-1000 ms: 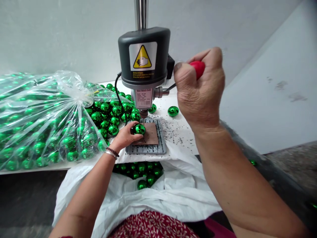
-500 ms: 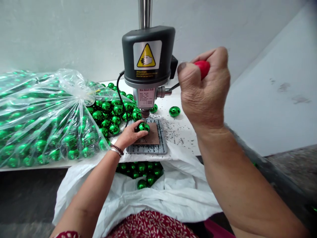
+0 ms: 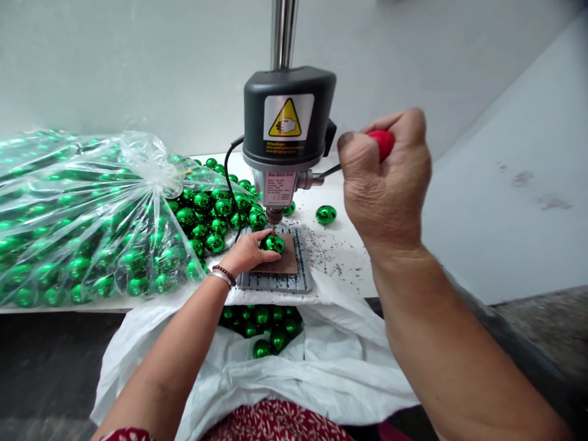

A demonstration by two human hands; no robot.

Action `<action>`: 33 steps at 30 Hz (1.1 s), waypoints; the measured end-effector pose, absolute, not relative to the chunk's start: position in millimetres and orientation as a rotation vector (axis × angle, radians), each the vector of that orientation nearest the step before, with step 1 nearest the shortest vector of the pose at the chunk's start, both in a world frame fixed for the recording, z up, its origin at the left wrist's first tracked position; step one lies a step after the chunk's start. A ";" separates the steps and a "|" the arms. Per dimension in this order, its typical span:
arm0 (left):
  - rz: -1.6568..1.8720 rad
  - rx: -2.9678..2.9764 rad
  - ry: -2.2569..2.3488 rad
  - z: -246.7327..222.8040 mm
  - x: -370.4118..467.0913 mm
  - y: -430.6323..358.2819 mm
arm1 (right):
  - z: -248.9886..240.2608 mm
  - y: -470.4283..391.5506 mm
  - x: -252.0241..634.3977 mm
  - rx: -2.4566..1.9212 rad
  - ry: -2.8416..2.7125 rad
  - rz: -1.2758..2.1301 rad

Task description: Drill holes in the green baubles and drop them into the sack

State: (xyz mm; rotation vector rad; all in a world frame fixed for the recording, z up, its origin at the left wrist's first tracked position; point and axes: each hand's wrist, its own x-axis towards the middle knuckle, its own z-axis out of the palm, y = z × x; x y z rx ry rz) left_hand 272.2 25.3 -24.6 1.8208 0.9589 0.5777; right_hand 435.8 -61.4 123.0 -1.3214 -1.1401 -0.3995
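My left hand [image 3: 252, 252] grips a shiny green ball [image 3: 274, 244] between thumb and fingers, on a brown board [image 3: 287, 263] over the drill's grey base [image 3: 275, 283]. Right above the ball is the chuck of a small bench drill [image 3: 287, 131], its thin bit at the top of the ball; whether the bit has entered I cannot tell. My right hand [image 3: 390, 184] is closed round the red knob [image 3: 384, 144] of the drill's feed lever [image 3: 331, 171], up at the right of the machine.
At left lies a clear plastic bag [image 3: 158, 184] full of green balls, more of them loose beside it. One green ball [image 3: 326, 214] rests at right among dark shavings [image 3: 324, 245]. A white sack [image 3: 349, 361] with green balls hangs below the table edge.
The view has shifted, so the drill sits lower and further right in the picture. Both hands keep their grips, the left on the ball, the right on the lever knob.
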 end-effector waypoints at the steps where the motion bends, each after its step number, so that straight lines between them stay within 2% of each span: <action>1: 0.580 1.825 0.967 -24.0 272.0 24.8 | 123.1 -62.2 435.6 -1.333 -1.132 -0.391; 22: 0.459 1.917 1.044 -21.4 271.1 15.5 | 97.0 -81.8 426.1 -1.376 -1.104 -0.483; 33: 0.569 2.008 1.000 -26.4 271.8 12.1 | 76.5 -80.5 421.4 -1.356 -1.040 -0.690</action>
